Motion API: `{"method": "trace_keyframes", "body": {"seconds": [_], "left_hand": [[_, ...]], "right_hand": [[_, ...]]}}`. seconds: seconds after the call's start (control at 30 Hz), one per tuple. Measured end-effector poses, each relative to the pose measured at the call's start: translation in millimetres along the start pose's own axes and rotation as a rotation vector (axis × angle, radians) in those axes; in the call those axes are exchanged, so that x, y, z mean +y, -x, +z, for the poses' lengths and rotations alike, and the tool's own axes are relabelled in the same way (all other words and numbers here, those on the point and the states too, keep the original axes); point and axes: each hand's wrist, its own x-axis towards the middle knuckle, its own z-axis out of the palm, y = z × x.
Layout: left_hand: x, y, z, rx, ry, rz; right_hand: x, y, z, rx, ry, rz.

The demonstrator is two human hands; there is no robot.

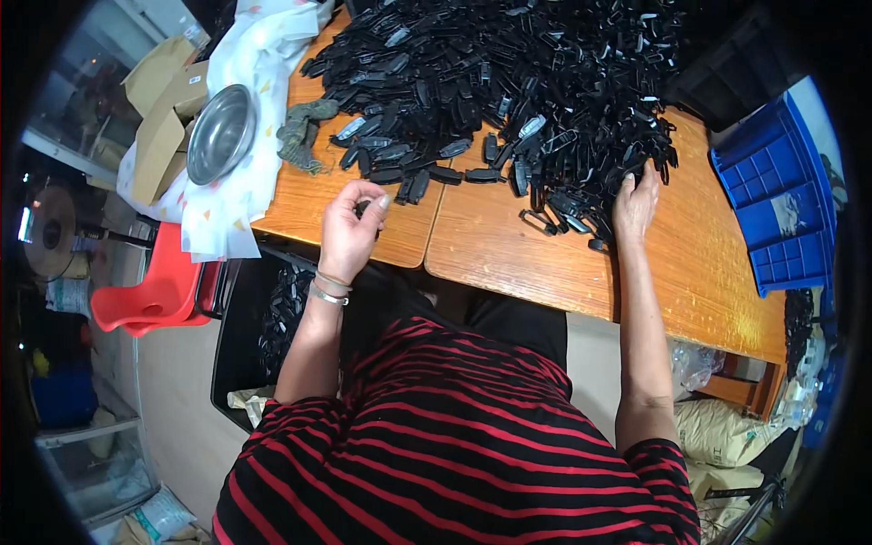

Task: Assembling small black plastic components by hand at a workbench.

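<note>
A large pile of small black plastic parts [509, 82], some elongated and some loop-shaped with shiny faces, covers the back of the wooden table [509, 254]. My left hand [351, 229] hovers over the near table edge, left of the middle, with its fingers curled and thumb pressed in. A small dark piece shows between the thumb and fingers; its kind is too hidden to tell. At the pile's right edge rests my right hand [638, 207], thumb and fingers apart, touching the black parts. Its fingertips are partly lost among them.
A steel bowl [221, 134] and a crumpled dark cloth [305, 134] lie left of the pile, near white sheeting [263, 73] and a cardboard box [168, 136]. A blue crate [772, 182] stands right. Below left are a red chair [159, 291] and a black bin [238, 336] holding more parts.
</note>
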Motion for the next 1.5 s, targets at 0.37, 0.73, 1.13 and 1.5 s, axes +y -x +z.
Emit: {"method": "trace_keyframes", "body": {"seconds": [0.37, 0.73, 1.13, 1.5], "left_hand": [[21, -12, 28, 0.122, -0.849, 0.361], [9, 9, 10, 0.004, -0.666, 0.321], [18, 14, -5, -0.206, -0.911, 0.597], [8, 3, 8, -0.102, -0.521, 0.427]], "right_hand": [[-19, 12, 2, -0.011, 0.026, 0.030], [-70, 35, -72, -0.101, -0.132, -0.404], [-117, 87, -62, -0.400, 0.104, -0.743], [-126, 79, -68, -0.291, -0.105, -0.731]]}}
